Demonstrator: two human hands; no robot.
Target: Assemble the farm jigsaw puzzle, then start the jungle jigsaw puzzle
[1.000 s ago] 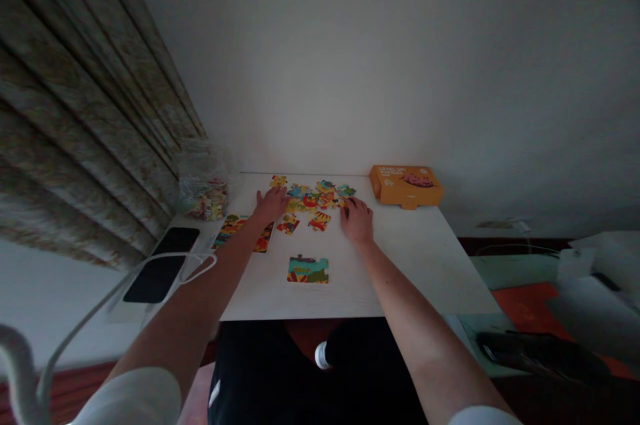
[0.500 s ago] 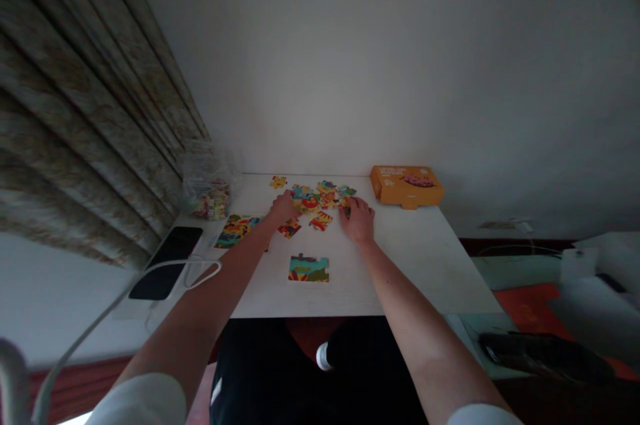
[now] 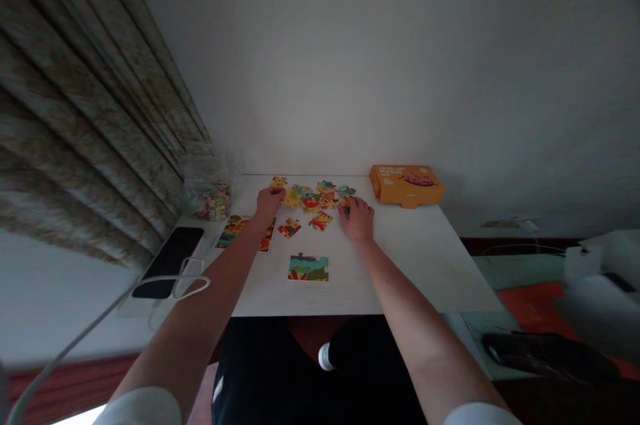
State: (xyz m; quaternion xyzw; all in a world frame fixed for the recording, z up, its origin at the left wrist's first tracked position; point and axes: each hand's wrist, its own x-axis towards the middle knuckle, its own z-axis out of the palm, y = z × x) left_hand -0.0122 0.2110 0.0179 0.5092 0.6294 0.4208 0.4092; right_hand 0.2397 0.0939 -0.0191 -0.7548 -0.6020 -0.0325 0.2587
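Cardboard jigsaw pieces (image 3: 315,199) in yellow, red and teal lie in a loose cluster toward the far edge of a white table (image 3: 400,278), between the person's two hands. The left hand (image 3: 270,202) reaches in from the near left, its fingers drawn narrowly together and curled down just beside a yellow piece (image 3: 291,197) at the cluster's left end; whether they pinch anything cannot be told. The right hand (image 3: 358,220) rests at the cluster's right end, its fingers moderately spread and curved over the pieces there; any grip is likewise impossible to tell. Two loose pieces, one red and yellow (image 3: 289,227) and one red and orange (image 3: 321,220), lie just nearer than the cluster. Nearer still, a joined teal and orange block of pieces (image 3: 308,268) sits apart at the table's middle, while a second multicoloured section (image 3: 239,230) lies at left, partly hidden by the left forearm (image 3: 220,265). An orange puzzle box (image 3: 406,186) stands at far right, and a clear plastic bag of small pieces (image 3: 210,202) at far left. A black phone (image 3: 170,262) lies at the near left. Each piece appears thin, light and stiff; lying flat on a smooth top, it would probably be easiest to take by its edges between finger and thumb, and its narrow tabs may bend under rough handling.
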